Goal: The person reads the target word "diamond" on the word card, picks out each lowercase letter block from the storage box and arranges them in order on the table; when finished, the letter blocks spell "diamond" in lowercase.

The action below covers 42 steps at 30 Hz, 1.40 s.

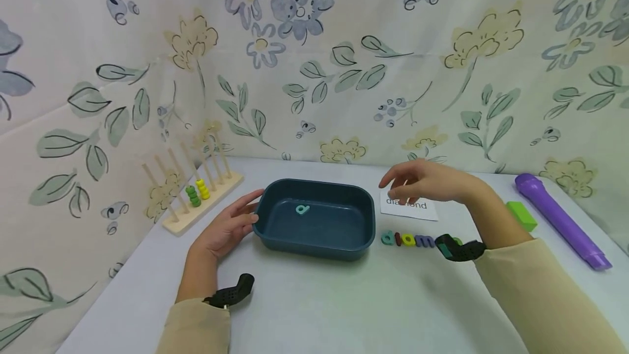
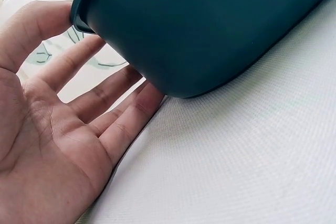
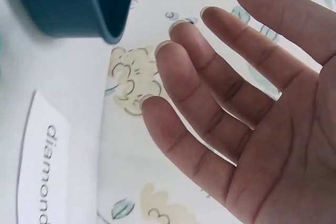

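My left hand point(image 1: 235, 227) rests against the left end of a dark teal rectangular tub point(image 1: 314, 250). In the left wrist view the thumb touches the rim and the fairly straight fingers point(image 2: 126, 124) lie along the outer wall. Inside the tub is one small teal letter point(image 1: 302, 210). My right hand point(image 1: 422, 182) hovers right of the tub with fingers loosely bent and nothing in them, as the right wrist view shows. Below it lies a white card point(image 1: 410, 211) printed "diamond". A row of colourful letters point(image 1: 408, 240) runs along the card's front, its right end partly hidden by the wrist camera.
A wooden peg stand point(image 1: 231, 181) with green and yellow beads is at the back left. On the right lie a bright green block point(image 1: 522, 216) and a long purple microphone-shaped tube point(image 1: 562, 223). Flowered cloth point(image 1: 344, 97) hangs behind the white table point(image 1: 314, 310).
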Tool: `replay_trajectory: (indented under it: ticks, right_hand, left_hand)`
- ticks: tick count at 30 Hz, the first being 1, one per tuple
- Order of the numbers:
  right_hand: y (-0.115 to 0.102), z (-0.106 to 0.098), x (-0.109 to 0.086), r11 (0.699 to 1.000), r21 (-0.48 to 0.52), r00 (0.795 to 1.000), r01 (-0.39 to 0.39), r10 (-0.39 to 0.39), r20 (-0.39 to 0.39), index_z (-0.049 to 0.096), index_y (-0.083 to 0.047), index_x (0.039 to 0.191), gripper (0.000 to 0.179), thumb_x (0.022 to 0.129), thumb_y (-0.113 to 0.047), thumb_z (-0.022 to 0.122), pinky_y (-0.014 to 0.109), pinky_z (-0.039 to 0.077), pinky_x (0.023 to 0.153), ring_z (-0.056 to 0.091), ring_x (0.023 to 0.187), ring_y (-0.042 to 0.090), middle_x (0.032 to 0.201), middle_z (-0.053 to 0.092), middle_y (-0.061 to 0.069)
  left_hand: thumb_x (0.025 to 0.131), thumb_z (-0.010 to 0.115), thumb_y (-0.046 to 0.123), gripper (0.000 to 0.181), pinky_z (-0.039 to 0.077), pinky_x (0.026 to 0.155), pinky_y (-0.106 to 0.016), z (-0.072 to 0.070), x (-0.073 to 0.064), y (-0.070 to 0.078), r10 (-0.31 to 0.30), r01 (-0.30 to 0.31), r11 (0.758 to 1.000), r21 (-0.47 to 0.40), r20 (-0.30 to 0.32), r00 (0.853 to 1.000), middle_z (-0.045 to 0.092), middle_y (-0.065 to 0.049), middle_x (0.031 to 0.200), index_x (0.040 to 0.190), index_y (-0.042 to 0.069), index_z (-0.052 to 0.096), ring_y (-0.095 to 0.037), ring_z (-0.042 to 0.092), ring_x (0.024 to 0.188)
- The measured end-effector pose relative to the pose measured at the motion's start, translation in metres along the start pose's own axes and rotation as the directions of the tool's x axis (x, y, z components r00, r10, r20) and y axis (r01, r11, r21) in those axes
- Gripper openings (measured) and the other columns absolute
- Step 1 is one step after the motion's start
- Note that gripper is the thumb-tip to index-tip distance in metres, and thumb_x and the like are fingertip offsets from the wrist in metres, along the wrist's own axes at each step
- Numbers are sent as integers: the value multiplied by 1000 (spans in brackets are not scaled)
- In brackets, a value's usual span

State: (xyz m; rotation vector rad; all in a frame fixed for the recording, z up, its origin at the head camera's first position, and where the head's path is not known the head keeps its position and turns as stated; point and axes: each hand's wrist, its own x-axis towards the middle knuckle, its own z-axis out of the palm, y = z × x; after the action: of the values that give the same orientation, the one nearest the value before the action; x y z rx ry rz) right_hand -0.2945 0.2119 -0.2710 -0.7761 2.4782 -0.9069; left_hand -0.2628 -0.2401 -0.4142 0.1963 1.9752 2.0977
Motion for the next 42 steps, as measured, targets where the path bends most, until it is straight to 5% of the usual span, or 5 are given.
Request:
replay_trajectory:
  ticks: [10,16,42]
  right_hand:
    - [-14,5,32,996,81,994,28,-37,101,68,-13,129,34,98,-27,67,44,59,89,67,104,33,119,69,16]
    - [-26,14,55,993,114,986,13,-32,165,68,-16,131,36,97,-28,69,47,58,93,67,112,36,125,71,9]
    - [-40,39,127,998,48,952,-52,35,305,65,-17,138,47,94,-32,73,46,54,101,65,121,21,141,66,9]
  left_hand:
    - [100,62,13,67,51,102,-22,-2,1,-1,9,-9,1000,2,12,1000,29,-15,167,162,18,35,-25,46,141]
    - [100,61,12,67,51,102,-22,-4,-1,-3,-2,2,1000,0,5,1000,29,-16,167,162,16,34,-24,48,139]
    - [99,64,14,68,51,102,-23,1,0,0,-14,14,1000,-20,-14,1000,32,-12,167,161,19,38,-27,42,144]
